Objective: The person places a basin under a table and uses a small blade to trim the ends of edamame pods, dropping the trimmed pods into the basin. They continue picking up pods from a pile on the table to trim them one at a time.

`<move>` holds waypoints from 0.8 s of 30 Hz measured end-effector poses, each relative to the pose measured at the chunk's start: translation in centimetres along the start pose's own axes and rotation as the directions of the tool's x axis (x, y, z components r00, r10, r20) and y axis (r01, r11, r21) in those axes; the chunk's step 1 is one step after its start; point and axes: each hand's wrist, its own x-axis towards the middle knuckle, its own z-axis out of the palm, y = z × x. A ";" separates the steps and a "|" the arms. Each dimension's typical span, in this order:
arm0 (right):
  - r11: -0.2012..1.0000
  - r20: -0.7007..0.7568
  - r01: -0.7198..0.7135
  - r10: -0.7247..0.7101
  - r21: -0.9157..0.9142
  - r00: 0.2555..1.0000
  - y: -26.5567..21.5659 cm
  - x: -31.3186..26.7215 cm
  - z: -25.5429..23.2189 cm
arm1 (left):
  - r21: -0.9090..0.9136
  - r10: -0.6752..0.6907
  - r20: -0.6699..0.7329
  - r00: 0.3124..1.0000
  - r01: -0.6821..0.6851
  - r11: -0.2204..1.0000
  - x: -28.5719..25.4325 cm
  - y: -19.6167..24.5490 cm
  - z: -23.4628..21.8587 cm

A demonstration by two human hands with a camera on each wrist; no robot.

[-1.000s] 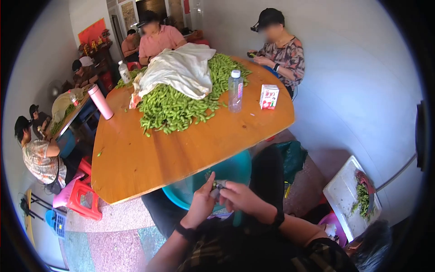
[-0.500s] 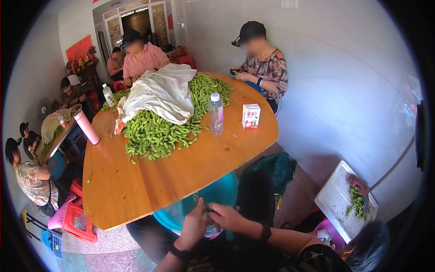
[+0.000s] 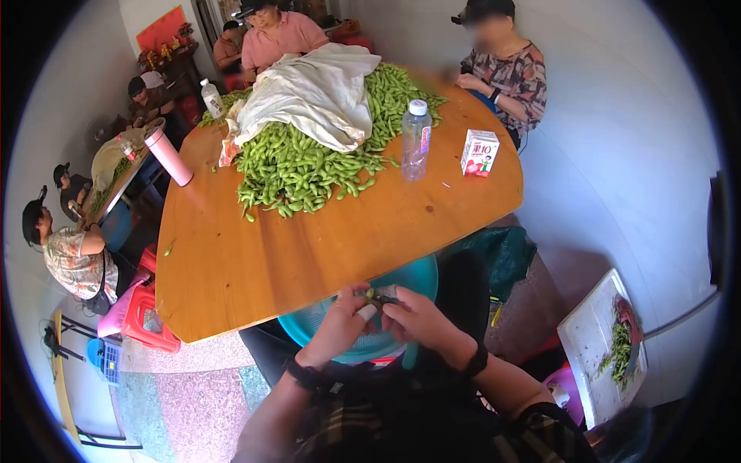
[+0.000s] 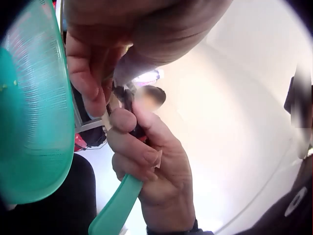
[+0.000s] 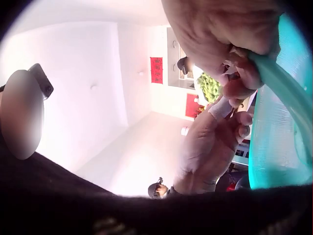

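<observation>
My left hand (image 3: 338, 330) pinches a small green pod (image 3: 370, 294) between its fingertips, with a white wrap (image 3: 367, 312) around the thumb. The right hand (image 3: 427, 328) meets it fingertip to fingertip. In the left wrist view, the right hand's curled fingers grip a tool with a teal handle (image 4: 120, 205), which sticks out below the palm. A dark part (image 4: 128, 98) shows at those fingertips; its working end is largely hidden between the hands. Both hands are above a teal basin (image 3: 293, 320) at my lap.
On the wooden table (image 3: 231, 285) lies a heap of green pods (image 3: 301, 174) partly under a white cloth (image 3: 309, 92). A bottle (image 3: 415, 143), a juice carton (image 3: 479, 153) and a pink flask (image 3: 168, 157) stand around it. Several people sit nearby. A white tray (image 3: 594, 347) leans at right.
The head view has swung, shifting the scene about. My left thumb, upright earlier, is now bent down toward the right fingertips. Both hands stay together over the basin.
</observation>
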 end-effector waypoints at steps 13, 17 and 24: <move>0.831 -0.151 0.247 -0.364 -0.498 0.919 0.7 -0.4 0.7 | -0.504 -0.195 -0.148 0.970 0.096 0.859 0.9 -0.9 -1.0; 0.852 -0.141 0.328 -0.414 -0.409 0.899 0.6 -0.7 -0.1 | -0.636 -0.239 -0.185 0.953 0.069 0.768 1.7 -0.2 1.0; 0.833 -0.229 0.457 -0.533 -0.313 0.815 0.0 -0.9 -0.9 | -0.044 -0.050 -0.241 0.969 0.040 0.998 2.1 0.1 0.0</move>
